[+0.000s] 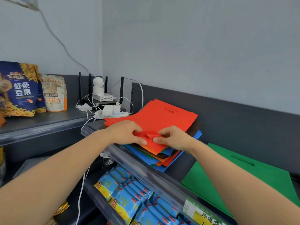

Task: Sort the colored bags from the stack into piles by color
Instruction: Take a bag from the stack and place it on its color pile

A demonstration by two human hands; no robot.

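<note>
A stack of flat coloured bags (164, 157) lies on the dark shelf, with blue, orange, brown and green edges showing at its near corner. On top sits a red bag (155, 116) with a handle slot. Its near corner is folded up and pinched between both hands: my left hand (128, 132) grips it from the left, my right hand (173, 137) from the right. A green bag (240, 174) lies flat on the shelf to the right of the stack.
A router, a white camera and a power strip (112, 113) with cables sit behind the stack at the wall corner. Snack packets (19, 90) stand on the left shelf. Blue snack packs (129, 194) fill the lower shelf behind a clear rail (146, 172).
</note>
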